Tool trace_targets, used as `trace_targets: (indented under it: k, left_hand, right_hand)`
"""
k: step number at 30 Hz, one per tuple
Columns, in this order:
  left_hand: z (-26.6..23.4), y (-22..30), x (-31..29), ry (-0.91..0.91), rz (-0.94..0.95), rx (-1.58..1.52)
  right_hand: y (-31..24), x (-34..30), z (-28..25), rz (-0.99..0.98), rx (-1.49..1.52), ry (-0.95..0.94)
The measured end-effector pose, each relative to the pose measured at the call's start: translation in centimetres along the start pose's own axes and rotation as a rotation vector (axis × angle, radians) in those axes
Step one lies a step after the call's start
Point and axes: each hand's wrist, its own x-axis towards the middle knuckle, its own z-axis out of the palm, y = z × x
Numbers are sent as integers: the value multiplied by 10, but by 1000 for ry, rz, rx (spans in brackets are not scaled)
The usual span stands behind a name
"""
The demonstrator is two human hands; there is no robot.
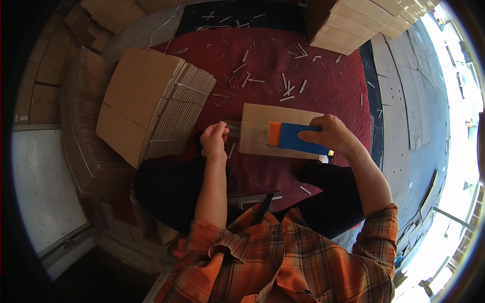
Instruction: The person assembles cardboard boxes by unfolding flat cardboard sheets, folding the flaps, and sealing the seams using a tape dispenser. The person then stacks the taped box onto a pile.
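Note:
In front of me a closed brown cardboard box (pixel 254 136) lies on the red cloth. My right hand (pixel 333 135) is closed around a blue and orange tape dispenser (pixel 303 139), which rests on or just over the top of the box. The fingers of my left hand (pixel 214 141) are pinched together just off the box's left side. A strip of clear tape (pixel 234 126) runs from those fingers to the box edge. Where the tape meets the dispenser is hard to make out.
To the left stands a strapped bundle of flattened cardboard boxes (pixel 177 108), with more folded cardboard (pixel 88 151) behind it. Stacked boxes (pixel 348 28) rise at the far right. Cardboard scraps (pixel 288 91) litter the red cloth (pixel 323 70). My bent legs flank the work spot.

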Motion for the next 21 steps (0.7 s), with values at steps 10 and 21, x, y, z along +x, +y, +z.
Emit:
trace_targets:
  k: [10, 21]
  left_hand:
    - [4, -10, 15, 32, 111, 40]
    - [22, -33, 33, 34, -33, 180]
  right_hand:
    - [-17, 19, 10, 48, -179, 5]
    - [-20, 37, 28, 111, -334, 52]
